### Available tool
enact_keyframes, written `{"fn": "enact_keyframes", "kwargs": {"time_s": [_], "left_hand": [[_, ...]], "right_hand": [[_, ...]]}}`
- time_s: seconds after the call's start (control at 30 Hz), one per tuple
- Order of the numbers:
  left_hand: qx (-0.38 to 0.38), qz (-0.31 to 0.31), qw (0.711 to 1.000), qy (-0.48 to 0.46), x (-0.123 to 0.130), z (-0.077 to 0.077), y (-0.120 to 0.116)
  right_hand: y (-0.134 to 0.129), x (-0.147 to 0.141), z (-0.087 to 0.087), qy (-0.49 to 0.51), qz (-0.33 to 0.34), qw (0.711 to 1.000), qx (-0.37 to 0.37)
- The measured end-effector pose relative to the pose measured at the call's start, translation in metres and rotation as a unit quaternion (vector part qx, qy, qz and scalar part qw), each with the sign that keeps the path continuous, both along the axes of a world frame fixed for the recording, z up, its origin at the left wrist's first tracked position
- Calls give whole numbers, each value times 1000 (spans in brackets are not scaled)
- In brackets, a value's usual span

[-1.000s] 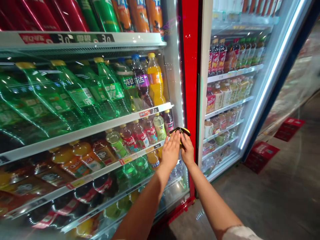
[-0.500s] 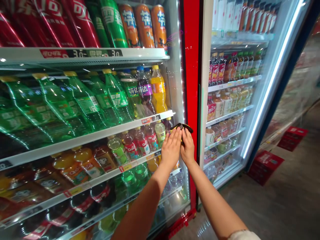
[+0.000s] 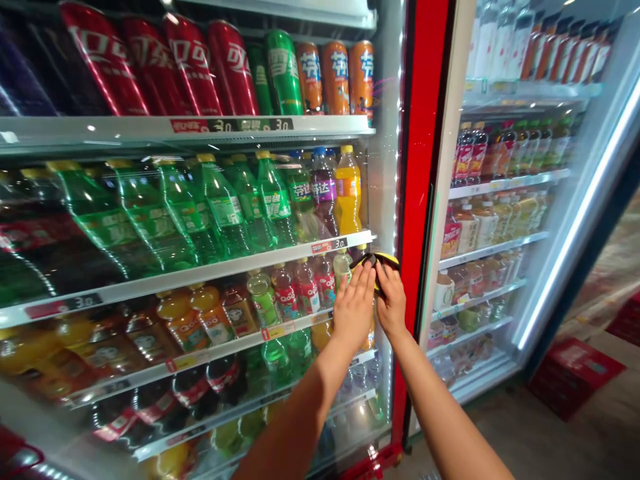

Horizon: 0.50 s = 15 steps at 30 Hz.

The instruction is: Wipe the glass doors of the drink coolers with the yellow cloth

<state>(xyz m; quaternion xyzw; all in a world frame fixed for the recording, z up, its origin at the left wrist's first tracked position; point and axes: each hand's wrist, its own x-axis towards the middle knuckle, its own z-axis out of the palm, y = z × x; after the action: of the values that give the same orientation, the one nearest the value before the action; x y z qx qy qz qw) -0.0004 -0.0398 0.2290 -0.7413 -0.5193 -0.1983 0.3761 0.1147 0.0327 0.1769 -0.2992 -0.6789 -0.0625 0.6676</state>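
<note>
Left hand and right hand have shifted rightward in view, as has the red-framed, glass-fronted fridge; their extended fingers rest against a flat black-and-yellow pad before it, grip unclear. Even pressure should steady the pad.

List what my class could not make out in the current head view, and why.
In the head view:
Black-and-yellow object: mostly hidden by the bare left hand and bare right hand.
Both palms: hidden behind the backs of the hands.
Dark-red box at far right: cut off by the right edge.
Dark purple containers, top left: markings blurred, row cut off by the left edge.
</note>
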Motion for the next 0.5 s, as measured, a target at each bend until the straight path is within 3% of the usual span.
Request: {"fn": "enact_keyframes", "kwargs": {"time_s": [0.07, 0.1, 0.23, 0.3, 0.37, 0.5], "left_hand": [[18, 12, 1000, -16, -15, 7, -10], [27, 22, 999, -25, -24, 4, -17], [39, 62, 996, -45, -44, -41, -43], [31, 67, 996, -42, -43, -54, -47], [21, 62, 997, -37, -41, -47, -46], [11, 52, 998, -36, -52, -1, -52]], "right_hand": [[-9, -24, 7, -3, 17, 1000, 2], [-16, -34, 4, -11, 25, 1000, 3], [-38, -47, -26, -56, 49, 997, 14], [-38, -39, -36, -71, 54, 996, 18], [-35, -36, -32, -60, 51, 997, 21], [-39, -66, -2, -8, 43, 999, 4]]}}
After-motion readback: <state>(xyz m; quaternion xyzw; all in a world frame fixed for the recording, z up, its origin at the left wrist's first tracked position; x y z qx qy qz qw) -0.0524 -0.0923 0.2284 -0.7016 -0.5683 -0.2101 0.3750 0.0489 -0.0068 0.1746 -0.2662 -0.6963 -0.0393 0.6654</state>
